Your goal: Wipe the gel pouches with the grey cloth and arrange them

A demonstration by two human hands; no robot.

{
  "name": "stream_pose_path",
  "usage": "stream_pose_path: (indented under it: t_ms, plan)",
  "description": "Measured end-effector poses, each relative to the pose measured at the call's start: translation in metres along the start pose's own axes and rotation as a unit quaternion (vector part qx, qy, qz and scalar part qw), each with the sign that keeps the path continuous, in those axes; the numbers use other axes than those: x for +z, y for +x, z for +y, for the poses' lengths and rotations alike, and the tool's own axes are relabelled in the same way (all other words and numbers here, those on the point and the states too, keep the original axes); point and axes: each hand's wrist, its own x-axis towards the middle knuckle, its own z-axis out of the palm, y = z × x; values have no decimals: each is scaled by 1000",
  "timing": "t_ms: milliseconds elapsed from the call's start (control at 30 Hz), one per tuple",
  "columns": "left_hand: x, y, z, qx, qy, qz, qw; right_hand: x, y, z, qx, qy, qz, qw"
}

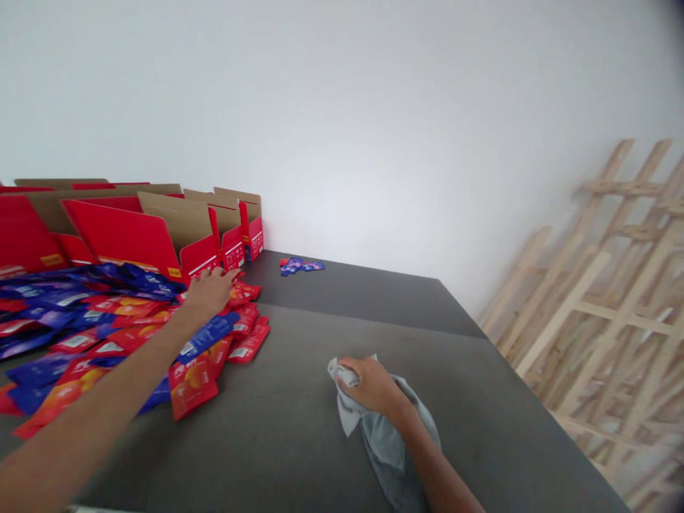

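Note:
My right hand [371, 385] is closed around a bunched grey cloth [390, 438] on the dark table [299, 434]. The loose end of the cloth trails under my forearm toward the near edge. To the left, my left hand [211, 291] reaches over a heap of red packets [192, 388] and blue packets [48, 303]. Its fingers are stretched out over the far right side of the heap, beside the boxes, and hold nothing that I can see.
Open red cardboard boxes [122, 231] stand behind the heap against the white wall [363, 142]. A few blue and red packets [293, 266] lie near the table's back edge. Wooden frames [598, 306] lean against the wall beyond the right edge.

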Motion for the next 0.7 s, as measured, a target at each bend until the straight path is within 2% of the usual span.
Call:
stream_pose_path:
  t_ms: [67,133,233,433,600,700]
  plan:
    - [8,5,-24,-37,82,-26,996,-1,0,0,-1,0,2,1000]
    - [19,7,-41,-62,117,-43,990,-1,0,1,-2,0,3,1000]
    - [29,4,-54,-59,138,-53,987,0,1,1,-3,2,2,1000]
    - [24,2,-46,-27,143,-76,986,-1,0,-1,-7,-5,-1,1000]
    - [25,16,-43,-48,72,-109,990,-3,-1,-1,-5,-6,-5,1000]
    - [30,23,-44,-51,22,-87,995,-1,0,1,-4,0,-4,1000]
